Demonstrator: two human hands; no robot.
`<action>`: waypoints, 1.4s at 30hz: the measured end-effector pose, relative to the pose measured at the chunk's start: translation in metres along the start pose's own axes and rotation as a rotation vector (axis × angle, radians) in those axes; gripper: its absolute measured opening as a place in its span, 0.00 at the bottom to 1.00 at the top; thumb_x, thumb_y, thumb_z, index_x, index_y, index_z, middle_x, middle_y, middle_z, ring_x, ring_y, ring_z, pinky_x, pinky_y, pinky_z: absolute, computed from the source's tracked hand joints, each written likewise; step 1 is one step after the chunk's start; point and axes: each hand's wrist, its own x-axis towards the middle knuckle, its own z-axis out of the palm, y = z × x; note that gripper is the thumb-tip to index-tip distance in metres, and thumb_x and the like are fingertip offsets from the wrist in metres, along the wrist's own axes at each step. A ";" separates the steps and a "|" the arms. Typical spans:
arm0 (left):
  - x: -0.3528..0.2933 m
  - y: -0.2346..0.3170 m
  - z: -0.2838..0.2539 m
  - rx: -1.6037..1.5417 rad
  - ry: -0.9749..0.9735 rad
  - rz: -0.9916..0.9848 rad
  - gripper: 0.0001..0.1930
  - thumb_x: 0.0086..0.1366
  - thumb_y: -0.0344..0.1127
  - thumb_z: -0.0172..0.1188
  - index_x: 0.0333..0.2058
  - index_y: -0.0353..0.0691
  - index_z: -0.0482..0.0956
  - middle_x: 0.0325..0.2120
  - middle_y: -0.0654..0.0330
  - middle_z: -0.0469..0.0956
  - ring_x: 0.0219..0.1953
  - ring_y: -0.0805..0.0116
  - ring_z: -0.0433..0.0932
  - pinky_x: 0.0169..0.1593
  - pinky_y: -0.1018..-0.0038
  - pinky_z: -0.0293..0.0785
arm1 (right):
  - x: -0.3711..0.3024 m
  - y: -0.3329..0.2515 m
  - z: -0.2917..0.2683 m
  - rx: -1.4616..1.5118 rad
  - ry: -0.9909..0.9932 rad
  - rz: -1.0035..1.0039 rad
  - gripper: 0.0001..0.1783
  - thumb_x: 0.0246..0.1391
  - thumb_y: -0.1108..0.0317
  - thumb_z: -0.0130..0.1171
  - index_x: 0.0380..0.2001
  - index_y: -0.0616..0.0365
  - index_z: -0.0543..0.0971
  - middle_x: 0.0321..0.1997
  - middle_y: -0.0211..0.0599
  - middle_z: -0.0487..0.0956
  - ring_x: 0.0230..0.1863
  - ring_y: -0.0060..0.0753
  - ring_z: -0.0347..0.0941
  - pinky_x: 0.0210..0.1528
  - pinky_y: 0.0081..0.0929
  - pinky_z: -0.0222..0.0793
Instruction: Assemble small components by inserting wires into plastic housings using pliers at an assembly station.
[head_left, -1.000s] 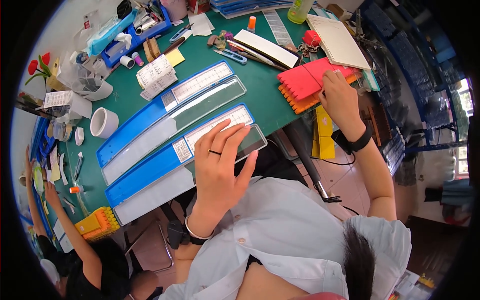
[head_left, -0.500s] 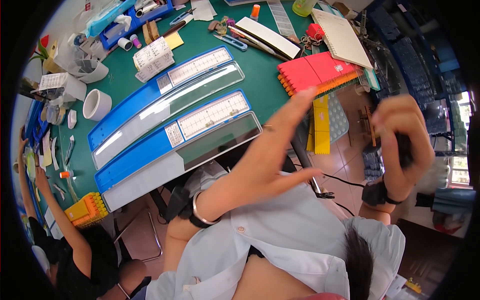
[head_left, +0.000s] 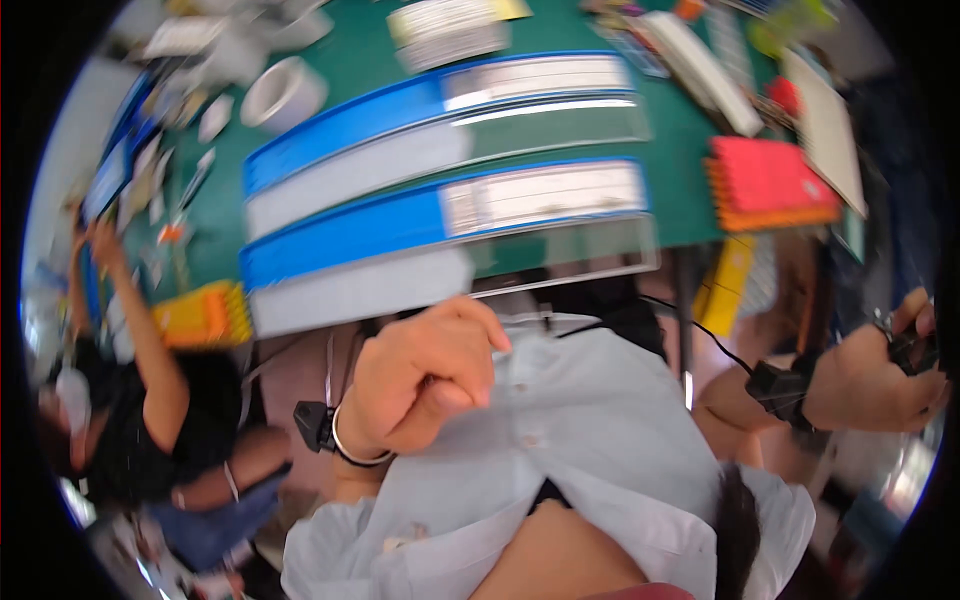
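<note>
My left hand [head_left: 430, 372] is in front of my shirt, just short of the table edge, with its fingers curled in and nothing visible in them. Out at the right rim, my right hand [head_left: 885, 375] is smeared by motion; its fingers bend around a small dark thing [head_left: 912, 350] whose kind I cannot make out. Nearest to my left hand lies a long blue case [head_left: 350, 240], its clear lid [head_left: 560, 250] along its near side and a white printed card in it. A second blue case [head_left: 350, 135] with its clear lid lies behind.
Stacked white labels [head_left: 450, 35] and a white roll [head_left: 284, 95] stand behind the cases on the green table [head_left: 690, 100]. Red and orange toothed pieces [head_left: 770, 180] lie by a notebook [head_left: 825, 130] at right. Another person's hand [head_left: 105, 245] works at the left, near yellow toothed pieces [head_left: 205, 312].
My left hand has drawn back toward my body, its stretched fingers now curled in. My right hand has swung outward and down to the right rim. The whole view has shifted.
</note>
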 end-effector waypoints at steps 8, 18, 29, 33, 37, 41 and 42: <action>-0.063 0.022 -0.096 1.409 0.431 -0.085 0.04 0.60 0.23 0.66 0.33 0.37 0.81 0.29 0.61 0.80 0.35 0.60 0.78 0.48 0.63 0.73 | -0.088 -0.023 0.084 0.375 -0.434 0.755 0.08 0.68 0.67 0.48 0.37 0.62 0.70 0.45 0.42 0.72 0.28 0.18 0.57 0.28 0.17 0.55; -0.089 0.002 -0.138 1.511 1.098 -0.256 0.05 0.62 0.26 0.69 0.38 0.38 0.87 0.36 0.60 0.86 0.39 0.63 0.82 0.44 0.73 0.76 | -0.125 -0.061 0.133 0.548 -1.168 1.055 0.05 0.58 0.72 0.55 0.29 0.62 0.74 0.34 0.41 0.75 0.35 0.26 0.68 0.41 0.23 0.62; -0.090 -0.007 -0.150 1.635 1.035 -0.308 0.05 0.64 0.25 0.69 0.38 0.33 0.85 0.35 0.57 0.87 0.37 0.71 0.83 0.46 0.76 0.76 | -0.133 -0.055 0.143 0.558 -1.310 1.076 0.03 0.57 0.74 0.55 0.30 0.62 0.74 0.35 0.42 0.75 0.34 0.26 0.67 0.41 0.24 0.63; -0.086 -0.009 -0.150 1.514 1.096 -0.273 0.11 0.65 0.24 0.68 0.44 0.30 0.77 0.34 0.56 0.86 0.38 0.75 0.82 0.49 0.79 0.75 | -0.134 -0.052 0.146 0.577 -1.327 1.070 0.03 0.57 0.74 0.55 0.30 0.62 0.74 0.35 0.42 0.75 0.34 0.26 0.67 0.41 0.24 0.63; -0.084 -0.008 -0.147 1.523 1.064 -0.272 0.14 0.66 0.24 0.67 0.44 0.33 0.71 0.34 0.55 0.86 0.39 0.74 0.82 0.51 0.78 0.74 | -0.135 -0.049 0.147 0.588 -1.346 1.071 0.03 0.57 0.74 0.55 0.30 0.62 0.74 0.35 0.42 0.75 0.35 0.27 0.68 0.41 0.24 0.63; -0.086 -0.008 -0.147 1.440 1.099 -0.287 0.13 0.66 0.23 0.66 0.42 0.35 0.69 0.35 0.52 0.86 0.40 0.72 0.83 0.52 0.78 0.74 | -0.136 -0.048 0.146 0.595 -1.348 1.069 0.03 0.57 0.74 0.55 0.30 0.62 0.74 0.34 0.42 0.75 0.35 0.27 0.68 0.41 0.24 0.63; -0.086 -0.009 -0.147 1.442 1.094 -0.284 0.13 0.67 0.23 0.66 0.41 0.36 0.69 0.36 0.51 0.86 0.40 0.71 0.83 0.52 0.78 0.74 | -0.136 -0.048 0.146 0.594 -1.347 1.070 0.03 0.57 0.74 0.55 0.30 0.62 0.74 0.34 0.42 0.75 0.35 0.27 0.68 0.41 0.24 0.63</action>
